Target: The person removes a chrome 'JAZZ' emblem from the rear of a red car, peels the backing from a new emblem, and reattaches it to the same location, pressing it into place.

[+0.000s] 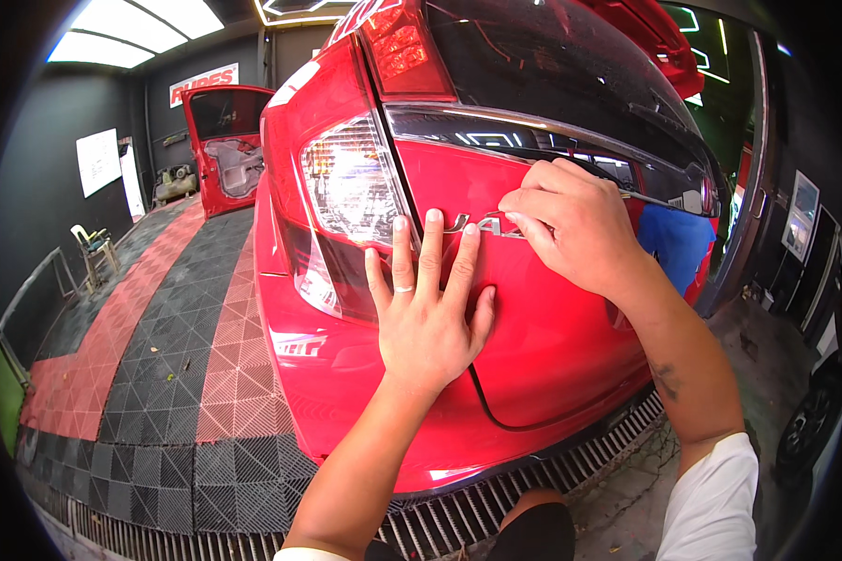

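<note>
The red car's tailgate (pixel 543 346) fills the middle of the view. My left hand (pixel 426 327) lies on its left part with fingers spread, overlapping the lower edge of the clear tail light (pixel 351 178). A ring sits on one finger. Just beyond the left fingertips, small silver emblem letters (pixel 460 222) stand on the red paint. My right hand (pixel 585 224) is closed in a pinch at the right end of these letters, against the panel. Whatever lies between its thumb and finger is too small to make out. The right hand covers part of the lettering area.
A chrome strip (pixel 496 120) runs above the letters. Blue cloth or film (pixel 674 245) covers the tailgate's right part. A car door (pixel 226 150) stands open at far left, above red and dark floor tiles (pixel 159 360). A metal drain grate (pixel 468 510) runs below the bumper.
</note>
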The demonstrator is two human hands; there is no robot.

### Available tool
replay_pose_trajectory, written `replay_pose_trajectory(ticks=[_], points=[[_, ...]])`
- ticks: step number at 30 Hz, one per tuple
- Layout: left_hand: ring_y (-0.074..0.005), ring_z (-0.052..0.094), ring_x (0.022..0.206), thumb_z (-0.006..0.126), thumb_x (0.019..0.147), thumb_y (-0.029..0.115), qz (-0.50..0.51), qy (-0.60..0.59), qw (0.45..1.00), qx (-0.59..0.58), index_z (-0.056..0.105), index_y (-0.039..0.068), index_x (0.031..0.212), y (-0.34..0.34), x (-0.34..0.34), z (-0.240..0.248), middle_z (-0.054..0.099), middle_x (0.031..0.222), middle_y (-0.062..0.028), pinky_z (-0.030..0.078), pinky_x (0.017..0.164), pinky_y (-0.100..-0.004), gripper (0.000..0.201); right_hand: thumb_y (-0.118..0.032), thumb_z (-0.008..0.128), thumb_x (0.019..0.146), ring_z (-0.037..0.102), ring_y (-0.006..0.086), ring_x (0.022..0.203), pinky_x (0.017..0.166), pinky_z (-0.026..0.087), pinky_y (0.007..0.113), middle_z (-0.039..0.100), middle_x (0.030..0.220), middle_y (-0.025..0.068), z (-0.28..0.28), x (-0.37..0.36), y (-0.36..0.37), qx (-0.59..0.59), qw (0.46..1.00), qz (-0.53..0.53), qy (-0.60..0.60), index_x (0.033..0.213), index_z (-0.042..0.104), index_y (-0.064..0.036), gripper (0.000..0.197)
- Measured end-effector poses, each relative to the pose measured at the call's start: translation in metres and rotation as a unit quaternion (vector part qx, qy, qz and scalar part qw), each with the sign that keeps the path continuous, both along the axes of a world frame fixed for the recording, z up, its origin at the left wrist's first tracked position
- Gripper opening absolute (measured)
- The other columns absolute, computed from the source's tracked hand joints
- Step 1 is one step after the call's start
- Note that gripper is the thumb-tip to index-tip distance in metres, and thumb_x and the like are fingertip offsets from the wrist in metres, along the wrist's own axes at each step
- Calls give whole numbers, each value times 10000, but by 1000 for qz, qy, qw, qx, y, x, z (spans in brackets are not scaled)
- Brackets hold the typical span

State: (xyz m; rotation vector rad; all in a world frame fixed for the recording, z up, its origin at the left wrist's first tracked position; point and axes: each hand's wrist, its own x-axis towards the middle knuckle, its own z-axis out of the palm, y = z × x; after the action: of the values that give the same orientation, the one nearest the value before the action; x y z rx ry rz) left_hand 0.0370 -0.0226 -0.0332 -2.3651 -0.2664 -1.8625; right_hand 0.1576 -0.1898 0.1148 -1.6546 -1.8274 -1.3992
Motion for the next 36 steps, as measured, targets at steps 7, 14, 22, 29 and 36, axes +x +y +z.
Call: replay_pose_trajectory(ticks=[7, 14, 22, 29, 36], points=[[-440, 328, 1747, 789, 1011, 459, -1, 3, 1000, -2, 645, 231, 1695, 1, 0, 0, 451, 1846, -200, 164, 1398, -685, 736, -45, 844, 903, 734, 284, 909, 769, 604, 437, 754, 980, 57, -1, 3, 1, -1, 1000, 5, 3, 1047, 864, -80, 150], [-440, 314, 1753, 789, 1011, 460, 0, 2, 1000, 1, 639, 230, 1702, 2, 1, -1, 437, 1855, -199, 154, 1403, -677, 744, -133, 814, 931, 738, 289, 952, 777, 618, 457, 741, 990, 37, 2, 7, 2, -15, 1000, -12, -6, 1062, 844, -130, 134], [-441, 308, 1756, 790, 1009, 464, 3, 6, 1000, -2, 642, 229, 1699, 1, 0, 0, 444, 1850, -202, 150, 1405, -677, 744, -86, 851, 888, 740, 272, 908, 741, 616, 435, 747, 964, 39, 0, 0, 1, -4, 999, -15, -28, 1035, 864, -109, 149], [-450, 317, 1750, 799, 1002, 465, -2, 6, 1000, -2, 643, 230, 1698, 0, 0, 1, 452, 1843, -203, 146, 1406, -680, 751, -51, 868, 872, 739, 272, 887, 734, 610, 427, 757, 958, 54, -4, 3, 1, 8, 1000, -3, -23, 1022, 874, -77, 152], [-448, 311, 1753, 799, 1001, 467, 3, 8, 1000, -5, 639, 236, 1702, 1, -1, 1, 447, 1846, -201, 138, 1410, -675, 756, -78, 864, 891, 744, 267, 889, 744, 618, 427, 758, 950, 44, -6, 1, 1, 12, 1000, -5, -9, 1017, 869, -86, 126]])
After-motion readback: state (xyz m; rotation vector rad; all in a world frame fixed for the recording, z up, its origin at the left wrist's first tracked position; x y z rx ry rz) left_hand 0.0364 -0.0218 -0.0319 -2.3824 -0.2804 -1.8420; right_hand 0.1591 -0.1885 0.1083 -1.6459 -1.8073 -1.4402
